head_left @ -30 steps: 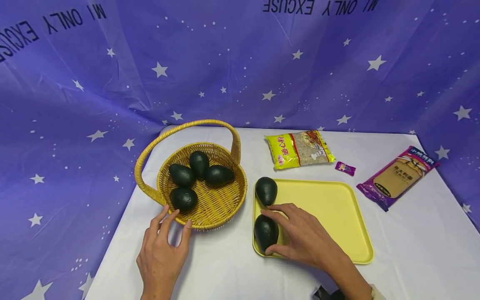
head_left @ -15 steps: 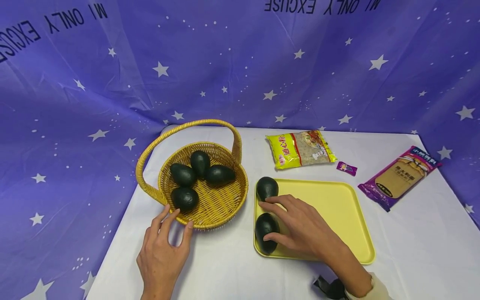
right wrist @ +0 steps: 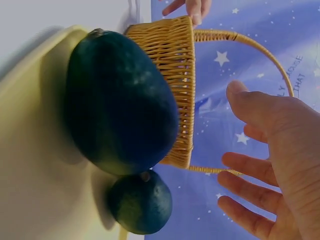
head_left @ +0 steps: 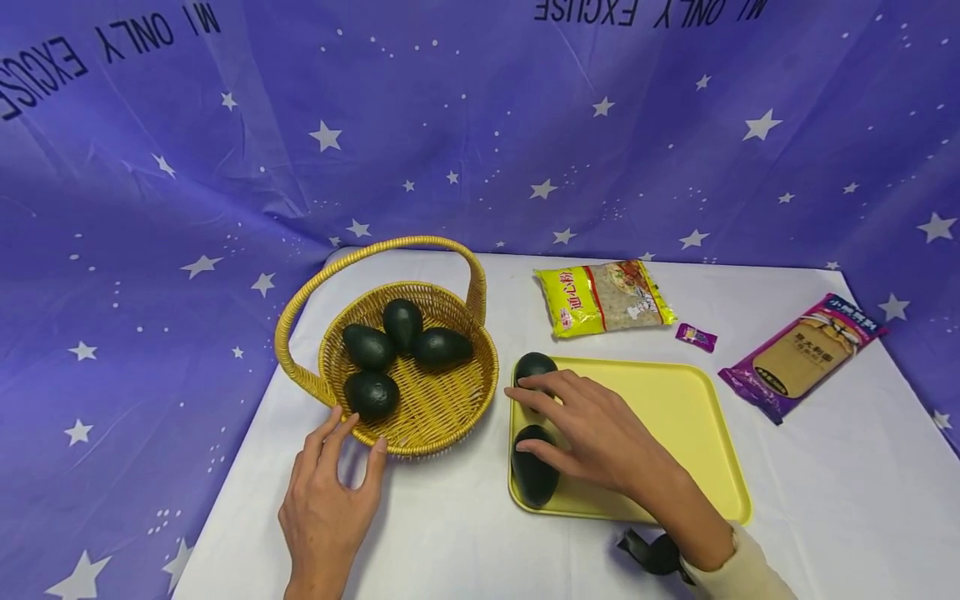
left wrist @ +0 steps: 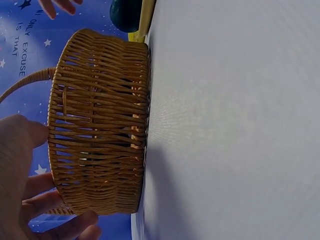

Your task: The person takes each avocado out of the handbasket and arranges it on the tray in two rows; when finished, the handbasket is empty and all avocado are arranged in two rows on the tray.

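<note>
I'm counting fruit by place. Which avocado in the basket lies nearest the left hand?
The front avocado, closest to the basket's near rim, just beyond the left hand. The other three avocados sit farther back, clustered toward the handle side.

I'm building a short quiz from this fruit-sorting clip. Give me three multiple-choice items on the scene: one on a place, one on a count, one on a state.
1. Where does the left hand rest?
A. against the wicker basket's near rim
B. on the yellow tray
C. on the purple packet

2. How many avocados lie in the wicker basket?
A. two
B. four
C. six

3. What is the right hand doing?
A. gripping the basket handle
B. open, just above the near avocado on the tray
C. pinching the small sweet

Answers:
1 A: its fingertips touch the basket's wall in the head and left wrist views.
2 B: four dark avocados show inside.
3 B: the right wrist view shows spread fingers clear of the near avocado on the yellow tray.
</note>
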Demonstrator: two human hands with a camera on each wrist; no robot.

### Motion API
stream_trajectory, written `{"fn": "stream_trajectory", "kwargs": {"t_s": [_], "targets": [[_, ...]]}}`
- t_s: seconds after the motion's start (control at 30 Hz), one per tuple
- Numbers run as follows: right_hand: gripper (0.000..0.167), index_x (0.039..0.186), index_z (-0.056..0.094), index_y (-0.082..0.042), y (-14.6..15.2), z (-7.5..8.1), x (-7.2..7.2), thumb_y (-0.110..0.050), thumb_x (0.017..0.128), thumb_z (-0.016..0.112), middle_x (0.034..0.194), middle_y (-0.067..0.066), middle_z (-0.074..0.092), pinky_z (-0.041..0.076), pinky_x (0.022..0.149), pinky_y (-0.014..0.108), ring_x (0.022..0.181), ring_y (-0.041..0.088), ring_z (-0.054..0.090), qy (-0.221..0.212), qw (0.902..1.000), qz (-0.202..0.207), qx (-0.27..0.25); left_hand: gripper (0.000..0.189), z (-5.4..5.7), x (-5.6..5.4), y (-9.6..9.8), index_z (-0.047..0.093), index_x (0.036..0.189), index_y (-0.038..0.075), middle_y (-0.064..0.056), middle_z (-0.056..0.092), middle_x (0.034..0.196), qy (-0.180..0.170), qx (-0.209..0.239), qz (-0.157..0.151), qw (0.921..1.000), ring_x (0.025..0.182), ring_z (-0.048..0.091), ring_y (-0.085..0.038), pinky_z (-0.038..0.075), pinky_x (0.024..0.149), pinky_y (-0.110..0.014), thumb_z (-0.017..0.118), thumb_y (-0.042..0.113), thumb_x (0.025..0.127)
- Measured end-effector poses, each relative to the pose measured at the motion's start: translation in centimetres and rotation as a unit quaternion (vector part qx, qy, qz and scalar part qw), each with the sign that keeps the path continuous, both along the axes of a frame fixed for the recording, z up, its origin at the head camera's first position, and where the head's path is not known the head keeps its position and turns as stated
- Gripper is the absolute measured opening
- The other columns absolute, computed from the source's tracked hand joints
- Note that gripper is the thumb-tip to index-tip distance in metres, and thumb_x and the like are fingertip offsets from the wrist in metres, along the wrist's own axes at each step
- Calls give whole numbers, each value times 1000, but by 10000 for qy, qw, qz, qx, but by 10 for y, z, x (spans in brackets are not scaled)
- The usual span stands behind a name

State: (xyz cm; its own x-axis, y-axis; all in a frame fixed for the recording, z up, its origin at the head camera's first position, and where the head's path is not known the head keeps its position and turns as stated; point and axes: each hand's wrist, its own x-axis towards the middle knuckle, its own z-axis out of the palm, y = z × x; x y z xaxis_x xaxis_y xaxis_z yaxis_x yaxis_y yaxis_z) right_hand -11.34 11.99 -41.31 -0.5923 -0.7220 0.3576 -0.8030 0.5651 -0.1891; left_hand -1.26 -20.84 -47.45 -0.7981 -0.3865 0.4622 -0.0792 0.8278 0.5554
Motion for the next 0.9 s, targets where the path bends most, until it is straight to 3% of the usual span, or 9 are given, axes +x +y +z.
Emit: {"fn": "stream_trajectory", "kwargs": {"t_s": [0.3, 0.57, 0.9], "targets": [[56, 148, 64, -23, -15, 12, -5, -45, 99, 79, 142, 4, 65, 58, 99, 45, 126, 22, 65, 134, 9995, 263, 97, 49, 0, -1, 0, 76, 133, 14, -2, 67, 148, 68, 136, -46, 9999, 127, 67, -34, 57, 79, -60, 87, 36, 90], [52, 145, 65, -21, -30, 19, -13, -42, 99, 78, 144, 2, 65, 58, 94, 41, 120, 20, 65, 267, 9981, 547, 44, 46, -1, -2, -1, 77, 132, 15, 0, 67, 147, 15, 177, -36, 9998, 93, 76, -23, 59, 68, -50, 89, 31, 89], [51, 145, 66, -22, -42, 24, -21, -40, 99, 79, 141, 1, 66, 60, 93, 40, 121, 20, 66, 189, 9977, 652, 39, 46, 1, -2, -2, 77, 131, 16, -1, 67, 146, -18, 189, -69, 9998, 88, 78, -24, 60, 66, -51, 88, 32, 90]]}}
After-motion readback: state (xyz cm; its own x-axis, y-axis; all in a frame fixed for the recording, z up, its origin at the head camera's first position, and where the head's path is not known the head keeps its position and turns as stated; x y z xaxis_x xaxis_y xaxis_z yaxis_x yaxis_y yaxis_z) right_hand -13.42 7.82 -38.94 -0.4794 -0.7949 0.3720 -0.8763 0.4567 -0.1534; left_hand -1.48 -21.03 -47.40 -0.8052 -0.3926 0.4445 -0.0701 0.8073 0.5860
